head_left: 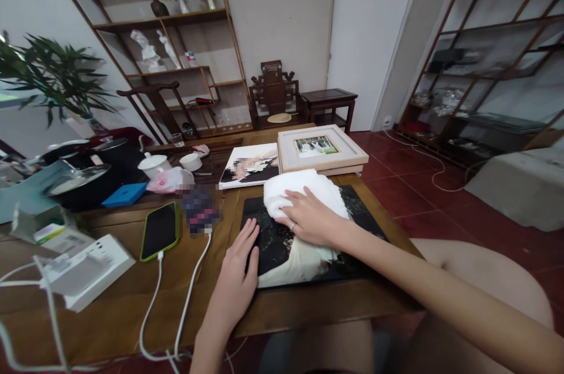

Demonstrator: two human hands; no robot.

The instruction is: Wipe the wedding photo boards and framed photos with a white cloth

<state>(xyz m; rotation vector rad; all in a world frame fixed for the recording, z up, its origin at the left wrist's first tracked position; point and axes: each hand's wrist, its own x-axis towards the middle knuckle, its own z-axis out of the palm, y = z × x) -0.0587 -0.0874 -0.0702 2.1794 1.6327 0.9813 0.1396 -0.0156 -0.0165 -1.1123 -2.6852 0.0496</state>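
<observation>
Photo panel (299,260): wiping seemingly underway, remainder unclear; right hand (311,218) spread on white cloth (326,191), left hand (239,260) flat at edge.

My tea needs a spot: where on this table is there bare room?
Bare wood shows on the table between the white box and the charging cable to its right. A narrow strip also runs along the near edge, in front of the dark picture. The far left is crowded with pots; the framed photo fills the far end.
</observation>
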